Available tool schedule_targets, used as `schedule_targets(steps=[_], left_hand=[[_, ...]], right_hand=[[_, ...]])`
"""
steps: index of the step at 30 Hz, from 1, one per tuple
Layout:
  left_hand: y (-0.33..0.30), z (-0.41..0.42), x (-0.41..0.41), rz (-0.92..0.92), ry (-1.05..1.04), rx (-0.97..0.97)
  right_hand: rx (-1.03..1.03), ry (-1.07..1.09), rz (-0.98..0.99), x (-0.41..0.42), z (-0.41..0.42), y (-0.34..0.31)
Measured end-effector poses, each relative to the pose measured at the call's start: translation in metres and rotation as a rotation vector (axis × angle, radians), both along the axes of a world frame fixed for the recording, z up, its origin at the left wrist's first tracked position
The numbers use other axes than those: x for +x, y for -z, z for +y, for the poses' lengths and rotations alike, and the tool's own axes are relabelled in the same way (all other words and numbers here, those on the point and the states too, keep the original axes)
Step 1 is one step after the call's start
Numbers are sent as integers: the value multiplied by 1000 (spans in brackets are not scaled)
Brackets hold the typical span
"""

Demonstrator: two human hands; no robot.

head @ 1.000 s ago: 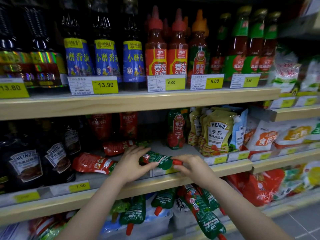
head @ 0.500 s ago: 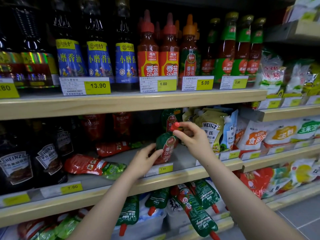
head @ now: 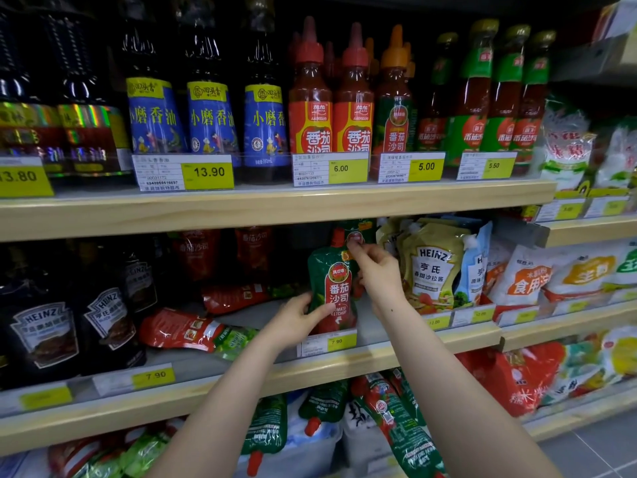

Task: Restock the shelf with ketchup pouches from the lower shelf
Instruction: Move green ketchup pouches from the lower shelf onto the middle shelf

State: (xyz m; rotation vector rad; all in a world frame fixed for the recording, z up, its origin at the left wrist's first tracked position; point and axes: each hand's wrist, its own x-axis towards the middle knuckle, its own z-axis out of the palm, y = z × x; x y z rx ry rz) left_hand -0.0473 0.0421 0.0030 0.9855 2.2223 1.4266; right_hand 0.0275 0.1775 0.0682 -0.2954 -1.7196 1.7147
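A green and red ketchup pouch (head: 332, 288) stands upright on the middle shelf (head: 379, 357), red cap up. My left hand (head: 293, 322) grips its lower left side, thumb across the front. My right hand (head: 377, 270) pinches the pouch's upper right edge beside a second green pouch (head: 358, 232) standing behind. More ketchup pouches (head: 389, 419) hang spout-down in the lower shelf's bins. Two red pouches (head: 186, 331) lie flat on the middle shelf to the left.
Heinz salad-dressing pouches (head: 434, 267) stand just right of my right hand. Dark Heinz sauce packs (head: 44, 336) fill the shelf's left part. Bottles of sesame oil and ketchup (head: 310, 112) line the upper shelf. Price tags (head: 327, 341) run along the shelf edges.
The pouch went from lying sideways at the shelf front to standing upright further back. My right hand rose with the cap end; my left hand stayed at the bottom.
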Motion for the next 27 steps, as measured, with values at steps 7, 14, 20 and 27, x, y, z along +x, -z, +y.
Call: schedule_targets(steps=[7,14,20,27], left_hand=[[-4,-25,-28,265,-35,-156],[1,-92,-80,659,-207,-790],[5,-109,-78,756,-313,-776],[9,-75,-48,768,-388,-555]], right_hand=[[305,-33,-343,5,-7,54],[480,110,-406,-1,-18,58],[558,144,-407,-6,-21,60],[540,230,-409,-34,-26,60]])
